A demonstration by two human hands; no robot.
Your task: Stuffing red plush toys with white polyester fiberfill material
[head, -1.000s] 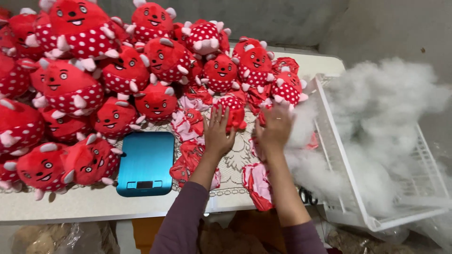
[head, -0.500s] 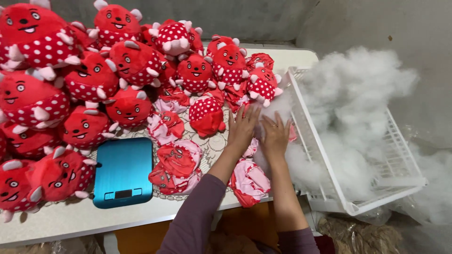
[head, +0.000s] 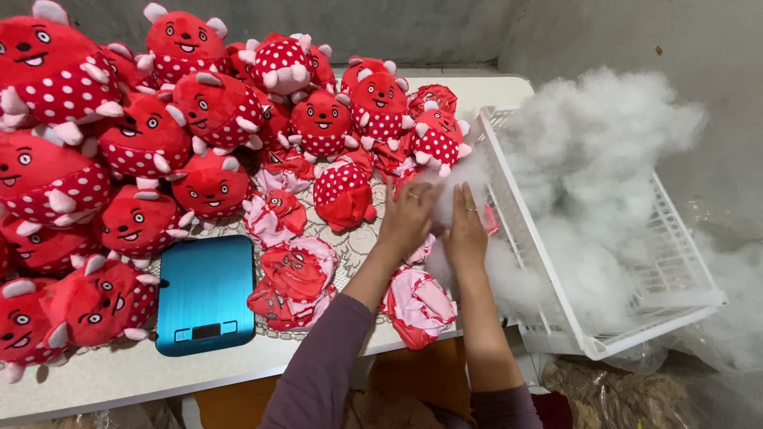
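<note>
Beside the white table (head: 119,373), a tuft of white stuffing (head: 453,187) was pinched between both hands, left hand (head: 407,218) and right hand (head: 466,232), with the heaped basket (head: 556,270) lying at three o'clock, nearer the right.

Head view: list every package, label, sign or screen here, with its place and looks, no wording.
Kitchen scale: flat blue rectangle on the table's near edge, left of the left hand, with a small dark screen in its front strip.
Clear plastic bags: crumpled on the floor, bottom right under the white basket.
No labels or signs show.
</note>
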